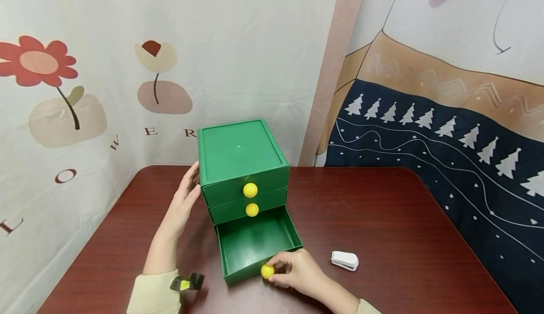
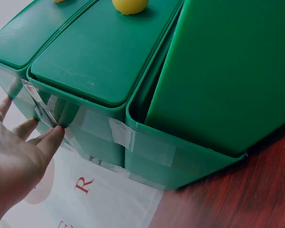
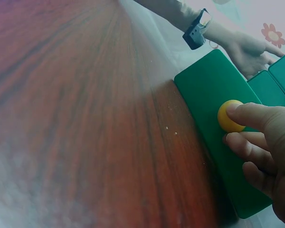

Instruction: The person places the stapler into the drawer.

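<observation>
A green cabinet (image 1: pixel 242 153) of three stacked drawers stands on the table, its bottom drawer (image 1: pixel 255 238) pulled out and bare inside. My right hand (image 1: pixel 301 271) pinches that drawer's round yellow knob (image 1: pixel 267 271) between thumb and fingers. In the right wrist view, the thumb lies on the knob (image 3: pixel 229 116) at the drawer's front panel (image 3: pixel 213 85). Against the cabinet's left side rests my left hand (image 1: pixel 182 205). Its fingers (image 2: pixel 50 142) are stretched out along the taped green wall (image 2: pixel 97 126) in the left wrist view. The upper two drawers, each with a yellow knob (image 1: pixel 250 190), are closed.
To the right of the drawer, a small white stapler (image 1: pixel 344 260) lies on the reddish-brown table (image 1: pixel 361 210). Printed curtains (image 1: pixel 255 45) hang behind the table. On the left wrist sits a black strapped device (image 1: pixel 188 282).
</observation>
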The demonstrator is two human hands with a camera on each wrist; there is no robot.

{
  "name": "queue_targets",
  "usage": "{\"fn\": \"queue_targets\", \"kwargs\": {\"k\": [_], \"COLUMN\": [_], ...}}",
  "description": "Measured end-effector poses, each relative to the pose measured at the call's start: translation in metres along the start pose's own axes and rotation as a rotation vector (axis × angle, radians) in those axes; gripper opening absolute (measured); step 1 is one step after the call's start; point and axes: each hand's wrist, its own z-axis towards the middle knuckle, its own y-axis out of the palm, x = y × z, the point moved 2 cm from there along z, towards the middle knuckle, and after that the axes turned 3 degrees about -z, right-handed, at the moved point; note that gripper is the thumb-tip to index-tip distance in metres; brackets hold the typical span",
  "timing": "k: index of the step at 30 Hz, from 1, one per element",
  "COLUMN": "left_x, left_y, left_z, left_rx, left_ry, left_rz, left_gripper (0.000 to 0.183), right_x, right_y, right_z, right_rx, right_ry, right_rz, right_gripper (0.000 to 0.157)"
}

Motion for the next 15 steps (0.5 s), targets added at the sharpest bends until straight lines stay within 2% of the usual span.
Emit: {"fn": "queue_targets", "kwargs": {"k": [8,11,15], "left_x": [0.000,0.000,0.001], "left_y": [0.000,0.001,0.000], "left_z": [0.000,0.000,0.000], "left_rx": [-0.004,-0.006,0.000], "left_ry": [-0.005,-0.007,-0.002], "left_rz": [0.007,0.007,0.007], "left_gripper": [0.054,0.054,0.054], "right_x": [-0.001,-0.003,-0.004], "right_y": [-0.013,-0.024,-0.042], "right_z": [-0.005,-0.010,-0.017], "right_rx": [-0.007,0.010,0.085], "right_ry": [-0.043,-0.099,-0.214], "right_rz": [-0.103,-0.103,-0.136], "right_gripper": [0.022,0.023,0.026]}}
